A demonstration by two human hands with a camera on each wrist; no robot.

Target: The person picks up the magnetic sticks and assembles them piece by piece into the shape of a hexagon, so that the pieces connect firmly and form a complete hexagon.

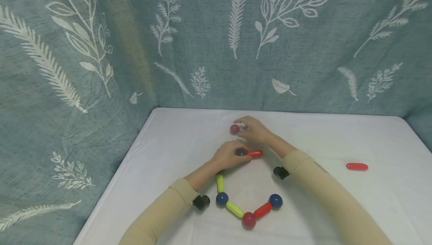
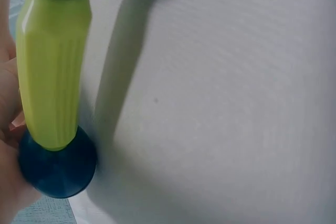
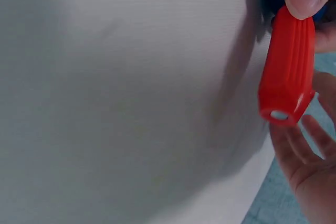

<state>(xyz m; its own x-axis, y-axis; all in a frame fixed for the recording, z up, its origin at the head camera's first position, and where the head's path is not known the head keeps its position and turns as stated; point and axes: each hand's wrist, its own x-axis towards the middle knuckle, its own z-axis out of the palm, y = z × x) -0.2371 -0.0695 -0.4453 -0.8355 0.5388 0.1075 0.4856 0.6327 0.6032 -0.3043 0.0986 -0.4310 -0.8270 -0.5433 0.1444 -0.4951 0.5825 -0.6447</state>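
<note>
My left hand (image 1: 227, 156) grips a blue ball (image 1: 241, 151), its thumb pressing where the ball joins a red rod (image 1: 255, 154). That rod's free end points right, a pale spot in its tip (image 3: 279, 114). Beyond it, my right hand (image 1: 254, 129) reaches with spread fingers around the near side of a loose red ball (image 1: 234, 129); its palm (image 3: 315, 184) shows beside the red rod in the right wrist view. Close by the left hand runs a yellow-green rod (image 2: 53, 66) with blue at both ends, including a lower blue ball (image 2: 58, 169).
Toward the front, the chain continues through a blue ball (image 1: 222, 199), a yellow-green rod (image 1: 235, 209), a red ball (image 1: 249, 220), a red rod (image 1: 263, 211) and a blue ball (image 1: 275, 200). A separate red rod (image 1: 357, 166) lies at right on the white tablecloth (image 1: 314, 132).
</note>
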